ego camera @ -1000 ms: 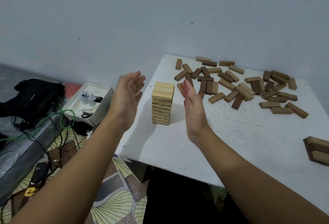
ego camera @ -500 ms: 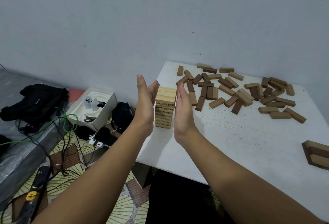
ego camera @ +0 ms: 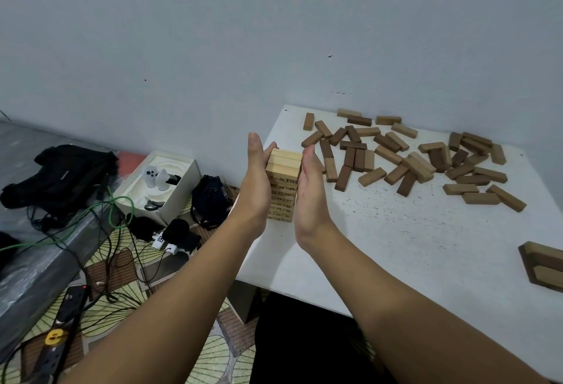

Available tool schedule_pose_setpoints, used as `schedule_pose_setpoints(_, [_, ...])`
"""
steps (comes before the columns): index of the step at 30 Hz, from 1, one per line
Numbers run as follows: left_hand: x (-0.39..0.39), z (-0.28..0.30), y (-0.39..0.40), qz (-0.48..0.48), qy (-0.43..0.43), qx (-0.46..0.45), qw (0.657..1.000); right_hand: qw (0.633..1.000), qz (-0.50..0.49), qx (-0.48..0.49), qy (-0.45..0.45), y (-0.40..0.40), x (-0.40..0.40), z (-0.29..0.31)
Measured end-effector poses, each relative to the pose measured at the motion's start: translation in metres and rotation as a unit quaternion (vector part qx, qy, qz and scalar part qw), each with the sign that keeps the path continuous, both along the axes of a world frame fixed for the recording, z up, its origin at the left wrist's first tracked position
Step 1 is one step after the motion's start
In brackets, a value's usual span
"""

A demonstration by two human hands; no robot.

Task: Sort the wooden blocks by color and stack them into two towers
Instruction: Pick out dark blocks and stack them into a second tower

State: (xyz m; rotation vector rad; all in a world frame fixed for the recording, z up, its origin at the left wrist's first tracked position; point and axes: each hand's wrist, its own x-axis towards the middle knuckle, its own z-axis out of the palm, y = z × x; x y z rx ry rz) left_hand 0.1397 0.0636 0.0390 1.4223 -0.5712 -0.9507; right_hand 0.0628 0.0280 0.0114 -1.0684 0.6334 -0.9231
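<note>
A tower of light wooden blocks [ego camera: 282, 185] stands near the left edge of the white table [ego camera: 380, 240]. My left hand [ego camera: 256, 184] presses flat against the tower's left side, fingers straight. Flat against its right side lies my right hand [ego camera: 310, 188], fingers also straight. Several dark brown blocks [ego camera: 405, 158] lie scattered across the far part of the table, to the right of the tower.
A dark wooden piece [ego camera: 545, 266] sits at the table's right edge. Left of the table, on the floor, are a white box [ego camera: 158, 184], black bags [ego camera: 58, 176], cables and a power strip [ego camera: 58, 338]. The wall runs behind the table.
Both hands have closed in from apart to press on the two sides of the light tower. The view has shifted slightly.
</note>
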Motion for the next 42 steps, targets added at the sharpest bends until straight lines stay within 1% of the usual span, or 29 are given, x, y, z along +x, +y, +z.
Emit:
schedule_pose_setpoints(4, [-0.002,0.002,0.002,-0.001,-0.006,0.006,1.000,1.000,0.000,0.008,0.005,-0.002,0.002,-0.003])
schedule_pose_setpoints(8, [-0.004,0.002,0.004,-0.013,-0.020,-0.003,1.000,1.000,0.012,0.014,-0.012,-0.004,0.000,-0.005])
schedule_pose_setpoints(10, [-0.003,0.001,0.003,-0.009,-0.013,-0.007,1.000,1.000,0.015,0.012,-0.013,-0.004,0.000,-0.007])
schedule_pose_setpoints(13, [-0.001,0.001,0.003,-0.018,-0.003,-0.007,1.000,1.000,0.005,0.010,0.001,-0.003,0.002,-0.005])
schedule_pose_setpoints(16, [-0.001,0.003,0.004,-0.023,-0.018,-0.008,1.000,1.000,-0.006,0.019,0.007,-0.003,0.002,-0.002])
schedule_pose_setpoints(24, [-0.005,0.003,0.006,-0.013,-0.044,-0.017,0.999,1.000,0.011,0.013,0.026,-0.007,-0.003,-0.002])
schedule_pose_setpoints(28, [-0.004,0.002,0.006,-0.012,-0.045,-0.018,0.999,0.999,0.009,0.023,0.032,-0.007,0.002,-0.002])
schedule_pose_setpoints(33, [-0.004,0.002,0.008,-0.025,-0.039,-0.025,0.999,0.998,0.006,0.026,0.059,-0.004,0.004,-0.003])
schedule_pose_setpoints(37, [-0.001,0.007,0.008,-0.008,-0.050,-0.038,0.998,0.999,-0.012,-0.007,0.052,-0.007,-0.005,-0.001])
schedule_pose_setpoints(40, [0.005,0.010,0.004,0.041,-0.084,-0.051,0.994,0.996,-0.067,-0.019,0.059,-0.008,-0.015,0.009])
schedule_pose_setpoints(42, [0.011,0.015,0.001,0.062,-0.141,-0.046,0.987,0.992,-0.089,-0.039,0.085,-0.010,-0.027,0.014])
